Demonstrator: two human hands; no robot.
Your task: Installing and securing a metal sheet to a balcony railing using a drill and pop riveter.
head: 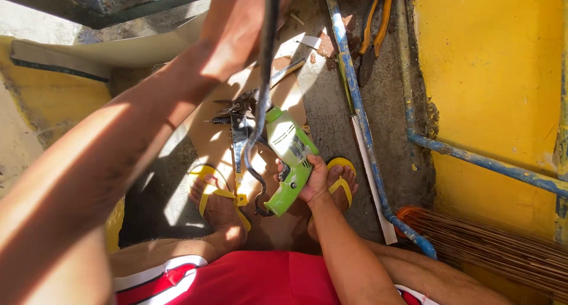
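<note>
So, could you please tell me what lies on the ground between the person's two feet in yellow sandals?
In the head view, a sheet of brown cardboard lies there, with the green electric drill held over it by the right hand.

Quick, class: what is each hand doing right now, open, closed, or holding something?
Left hand: raised near the camera, closed on the black cord.
Right hand: closed on the green electric drill by its grip.

Around us a bright yellow wall [497, 74] stood in hard sunlight, blue paint-chipped pipes [355, 92] ran along its foot, rough grey concrete floor [322, 104] lay left of it, a straw broom [491, 246] leaned at its base.
</note>
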